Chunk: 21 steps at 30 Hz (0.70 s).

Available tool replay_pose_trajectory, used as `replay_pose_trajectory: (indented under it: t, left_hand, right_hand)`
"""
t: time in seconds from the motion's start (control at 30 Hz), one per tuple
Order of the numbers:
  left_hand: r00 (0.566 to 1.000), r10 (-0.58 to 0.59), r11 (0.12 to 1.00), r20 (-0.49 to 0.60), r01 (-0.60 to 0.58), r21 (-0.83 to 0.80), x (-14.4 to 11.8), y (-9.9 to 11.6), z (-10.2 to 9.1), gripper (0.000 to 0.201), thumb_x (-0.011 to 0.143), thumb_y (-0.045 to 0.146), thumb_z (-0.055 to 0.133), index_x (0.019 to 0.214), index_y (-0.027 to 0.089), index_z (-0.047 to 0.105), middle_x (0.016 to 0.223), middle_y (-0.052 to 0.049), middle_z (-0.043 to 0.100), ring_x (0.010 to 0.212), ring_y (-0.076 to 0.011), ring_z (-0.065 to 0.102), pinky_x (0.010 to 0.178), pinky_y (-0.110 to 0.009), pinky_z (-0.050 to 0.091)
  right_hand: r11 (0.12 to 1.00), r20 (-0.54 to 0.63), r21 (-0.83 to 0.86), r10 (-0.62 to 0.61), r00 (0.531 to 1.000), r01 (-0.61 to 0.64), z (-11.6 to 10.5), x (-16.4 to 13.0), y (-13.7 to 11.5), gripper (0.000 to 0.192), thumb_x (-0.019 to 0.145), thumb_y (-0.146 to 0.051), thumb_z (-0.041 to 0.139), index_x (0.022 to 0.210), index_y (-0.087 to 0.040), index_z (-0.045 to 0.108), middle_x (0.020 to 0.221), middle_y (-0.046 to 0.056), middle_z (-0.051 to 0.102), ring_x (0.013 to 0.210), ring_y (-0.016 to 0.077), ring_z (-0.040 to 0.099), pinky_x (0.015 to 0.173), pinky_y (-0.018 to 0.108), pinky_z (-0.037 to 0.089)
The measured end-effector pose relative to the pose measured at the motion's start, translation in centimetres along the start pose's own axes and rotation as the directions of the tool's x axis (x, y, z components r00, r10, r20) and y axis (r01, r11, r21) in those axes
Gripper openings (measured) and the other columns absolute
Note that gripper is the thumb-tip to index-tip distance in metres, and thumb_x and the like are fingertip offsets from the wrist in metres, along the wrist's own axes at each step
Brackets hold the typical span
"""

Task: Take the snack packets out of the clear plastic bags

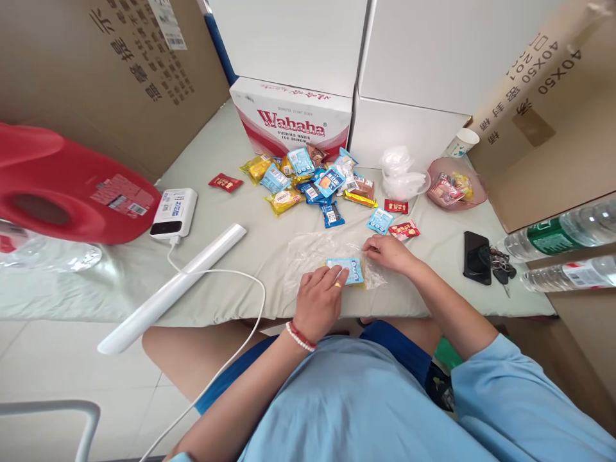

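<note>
pale worktop (231, 282) carries a clear plastic bag (312, 253) near its front edge. left hand (318, 300) presses a blue snack packet (347, 269) inside the bag, fingers curled closed on it; right hand (391, 251) pinches the bag's edge.

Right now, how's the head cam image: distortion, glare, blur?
Head view: strong wide-angle bend, the cardboard boxes and red jug bow at the edges. Lighting is soft and even, shadows faint. Mild glare on the clear plastic bag under the left hand and right hand hides part of its outline. Centre sharp; the snack packets stay readable as shapes, small print not.
</note>
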State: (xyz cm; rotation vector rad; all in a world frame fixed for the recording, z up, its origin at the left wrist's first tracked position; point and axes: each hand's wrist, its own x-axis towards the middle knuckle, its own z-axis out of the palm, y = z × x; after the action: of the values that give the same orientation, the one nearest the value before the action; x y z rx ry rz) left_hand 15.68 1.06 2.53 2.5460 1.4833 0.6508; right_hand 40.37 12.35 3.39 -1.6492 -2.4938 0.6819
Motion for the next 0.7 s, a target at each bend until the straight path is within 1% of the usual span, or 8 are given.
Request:
replay_pose_trajectory:
  t: [0.07, 0.13, 0.23, 0.33, 0.37, 0.47, 0.57, 0.7]
  left_hand:
    - [0.994, -0.032, 0.999, 0.106, 0.029, 0.024, 1.1, 0.3, 0.9, 0.038, 0.100, 0.017, 0.045, 0.130, 0.025, 0.067, 0.131, -0.010, 0.071, 0.112, -0.0282, 0.062, 0.085, -0.046, 0.045]
    - [0.986, -0.037, 0.999, 0.163, 0.031, 0.037, 1.7, 0.3, 1.4, 0.037, 0.100, 0.018, 0.044, 0.127, 0.025, 0.068, 0.128, -0.010, 0.072, 0.109, -0.0282, 0.062, 0.084, -0.046, 0.045]
    - [0.990, -0.019, 0.998, 0.140, 0.011, 0.055, 1.8, 0.2, 1.7, 0.034, 0.100, 0.018, 0.045, 0.121, 0.025, 0.070, 0.130, -0.010, 0.071, 0.120, -0.0289, 0.059, 0.091, -0.046, 0.045]
    - [0.996, -0.003, 0.998, 0.091, -0.003, 0.066, 1.5, 0.3, 2.0, 0.032, 0.100, 0.015, 0.045, 0.118, 0.024, 0.071, 0.144, -0.010, 0.063, 0.134, -0.0291, 0.052, 0.101, -0.046, 0.044]
    - [0.996, 0.004, 0.998, 0.093, -0.010, 0.063, 1.5, 0.3, 2.2, 0.033, 0.100, 0.015, 0.045, 0.119, 0.024, 0.070, 0.145, -0.010, 0.063, 0.134, -0.0281, 0.053, 0.103, -0.046, 0.044]
    - [0.991, 0.013, 0.998, 0.134, -0.021, 0.052, 1.5, 0.4, 2.5, 0.033, 0.100, 0.015, 0.045, 0.122, 0.024, 0.068, 0.139, -0.008, 0.067, 0.128, -0.0256, 0.058, 0.102, -0.044, 0.045]
    - [0.991, -0.008, 0.997, 0.137, -0.002, 0.073, 1.6, 0.7, 2.3, 0.032, 0.100, 0.016, 0.046, 0.122, 0.025, 0.069, 0.137, -0.008, 0.067, 0.127, -0.0273, 0.057, 0.098, -0.045, 0.046]
    - [0.989, -0.105, 0.984, 0.101, 0.088, 0.155, 1.4, 1.4, 1.7, 0.032, 0.100, 0.020, 0.049, 0.123, 0.024, 0.070, 0.120, -0.014, 0.069, 0.109, -0.0311, 0.059, 0.081, -0.045, 0.046]
  right_hand:
    - [0.989, 0.009, -0.150, -0.001, 1.000, 0.002, -1.3, 0.9, -0.6, 0.020, 0.093, -0.018, 0.059, 0.104, -0.017, 0.075, 0.103, 0.010, 0.072, 0.096, 0.0230, 0.064, 0.082, 0.031, 0.046]
    - [0.972, -0.020, -0.234, -0.033, 0.999, 0.027, -2.2, 2.0, -1.5, 0.025, 0.096, -0.019, 0.055, 0.111, -0.017, 0.074, 0.111, 0.012, 0.070, 0.106, 0.0255, 0.063, 0.089, 0.033, 0.046]
    - [0.960, -0.032, -0.268, -0.092, 0.995, 0.080, -2.0, 4.1, -3.0, 0.032, 0.100, -0.029, 0.055, 0.126, -0.015, 0.069, 0.120, 0.014, 0.069, 0.115, 0.0284, 0.061, 0.095, 0.035, 0.046]
    - [0.960, 0.056, -0.268, -0.070, 0.996, 0.082, -0.6, 6.2, -4.3, 0.048, 0.093, -0.039, 0.068, 0.133, -0.014, 0.064, 0.123, 0.017, 0.069, 0.115, 0.0317, 0.061, 0.090, 0.036, 0.046]
    - [0.964, 0.093, -0.255, -0.053, 0.994, 0.075, -0.2, 6.8, -4.5, 0.046, 0.091, -0.037, 0.071, 0.131, -0.013, 0.065, 0.120, 0.017, 0.071, 0.112, 0.0310, 0.063, 0.087, 0.034, 0.046]
    - [0.977, 0.166, -0.199, -0.041, 0.985, 0.074, -0.2, 8.0, -4.8, 0.025, 0.091, -0.024, 0.067, 0.114, -0.016, 0.073, 0.104, 0.010, 0.075, 0.097, 0.0237, 0.067, 0.079, 0.028, 0.045]
    - [0.972, 0.146, -0.140, -0.169, 0.975, 0.189, -1.7, 7.4, -4.8, 0.015, 0.092, -0.020, 0.065, 0.102, -0.016, 0.075, 0.103, 0.008, 0.072, 0.095, 0.0198, 0.066, 0.082, 0.026, 0.044]
    - [0.932, 0.027, -0.090, -0.351, 0.936, 0.352, -3.0, 3.4, -5.6, 0.015, 0.095, -0.019, 0.059, 0.101, -0.015, 0.073, 0.108, 0.009, 0.064, 0.094, 0.0184, 0.061, 0.082, 0.026, 0.043]
